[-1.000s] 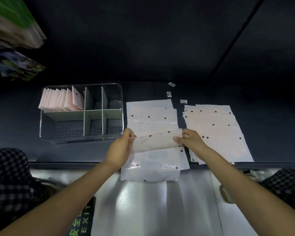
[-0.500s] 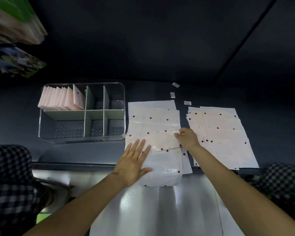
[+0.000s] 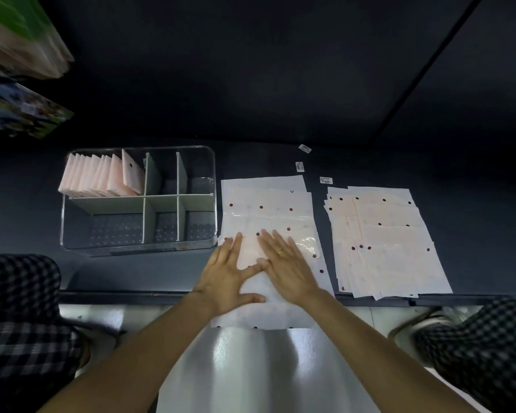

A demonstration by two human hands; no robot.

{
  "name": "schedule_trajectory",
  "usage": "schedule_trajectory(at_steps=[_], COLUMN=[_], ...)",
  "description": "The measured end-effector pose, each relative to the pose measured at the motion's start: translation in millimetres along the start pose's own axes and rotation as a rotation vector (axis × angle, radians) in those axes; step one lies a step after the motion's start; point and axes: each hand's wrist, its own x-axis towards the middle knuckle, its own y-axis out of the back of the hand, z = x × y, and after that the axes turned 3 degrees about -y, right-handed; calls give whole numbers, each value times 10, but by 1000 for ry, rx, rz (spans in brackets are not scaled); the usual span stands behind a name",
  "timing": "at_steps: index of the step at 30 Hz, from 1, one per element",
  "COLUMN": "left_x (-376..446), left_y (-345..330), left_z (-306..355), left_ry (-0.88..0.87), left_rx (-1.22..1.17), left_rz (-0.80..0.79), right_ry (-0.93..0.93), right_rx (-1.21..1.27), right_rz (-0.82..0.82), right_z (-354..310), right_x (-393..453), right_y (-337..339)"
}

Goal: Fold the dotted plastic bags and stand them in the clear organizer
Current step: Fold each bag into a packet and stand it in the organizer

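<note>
Since a second ago we have let go of the lifted edge: both hands now lie flat on the folded bag (image 3: 252,248), where before they pinched its two ends in the air. Our left hand (image 3: 225,274) and right hand (image 3: 283,263) rest with fingers straight and spread, gripping nothing, thumbs nearly touching, pressing the fold down onto the dotted bag stack (image 3: 268,204) in front of us on the dark table (image 3: 167,272). A second loose pile of bags (image 3: 385,239) lies just to the right, apart from the first.

We judge the step in hand to be creasing a fold, midway through folding one bag. How many layers lie under our palms is hard to tell, since the pale plastic blurs together there.

At the left stands the clear organizer (image 3: 137,201), with a row of folded bags (image 3: 102,177) upright in its far left compartment; the other compartments look unfilled.

Next we would likely need to smooth the crease outward, fold the bag down to the size of those already filed, then pinch it and carry it left to that row.
</note>
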Motion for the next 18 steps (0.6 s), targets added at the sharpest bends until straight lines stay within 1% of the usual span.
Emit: schedule_trajectory(at_steps=[3,6,8,11,14,16,18], left_x=[8,10,5,4,-1,1,26], left_y=[-32,-48,-44,-23,20,70,134], left_z=[-24,-54,-75,-74,-4,107,261], left_ry=[-22,-42,-56,-71,-35,-8,9], left_rx=[-6,-23,-20,-36,-26,4,6], left_rz=[-13,-20,-24,-28,-2,62,123], right_ry=[-98,-86,-17,82,207,320,416], right_rx=[-41,-78,-124,-233,-352,-442,-442], right_rz=[4,-32,-45,-5,21,99,235], right_z=[328,598,698,776,780,740,715], right_x=[-39,-135,-180,-205,-187,-190,-228], right_y=[67,177,267,388,526,626,680])
